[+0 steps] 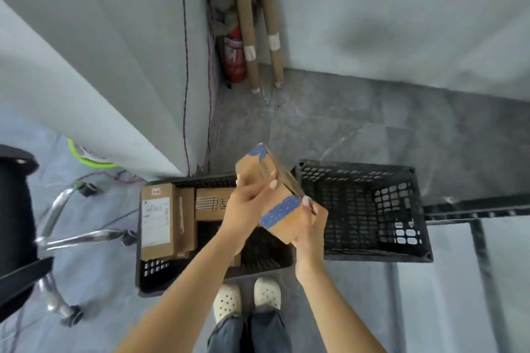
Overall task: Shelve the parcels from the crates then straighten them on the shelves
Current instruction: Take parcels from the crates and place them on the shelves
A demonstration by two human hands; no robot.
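Left hand (243,209) and right hand (308,226) both clasped around tilted brown box (269,180) with blue tape, raised over left crate (149,281)

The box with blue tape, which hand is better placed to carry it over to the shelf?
Probably the right hand: it cups the box from below on the side nearest the shelf, while the left hand only steadies its top.

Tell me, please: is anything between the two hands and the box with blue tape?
No. Both hands already hold the box with blue tape directly: the left hand on its near-left side, the right hand at its lower end. It is lifted above the left crate; nothing lies between.
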